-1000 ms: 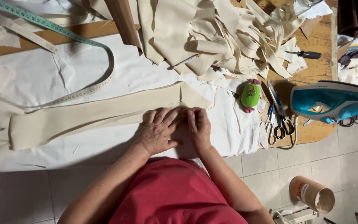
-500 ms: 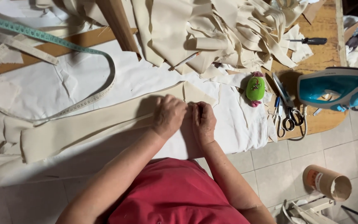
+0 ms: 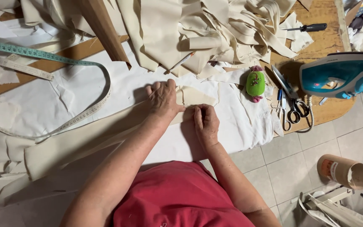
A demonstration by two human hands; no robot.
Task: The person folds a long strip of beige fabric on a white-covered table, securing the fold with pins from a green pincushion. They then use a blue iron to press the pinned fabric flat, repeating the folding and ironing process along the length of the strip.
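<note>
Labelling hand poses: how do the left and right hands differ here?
The left hand lies flat, palm down, fingers spread over the cream fabric strip; the right hand is curled, fingertips pinching the strip's edge. The left hand sits farther up the table, beside the folded end; the right sits nearer the body. Both are bare and touch the same strip.

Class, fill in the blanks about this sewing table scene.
1. Both hands press on a long cream fabric strip, the left hand lying ____ on it.
2. The pincushion beside the scissors is ____.
3. The iron is blue and ____.

Missing words: flat; green; white
</note>
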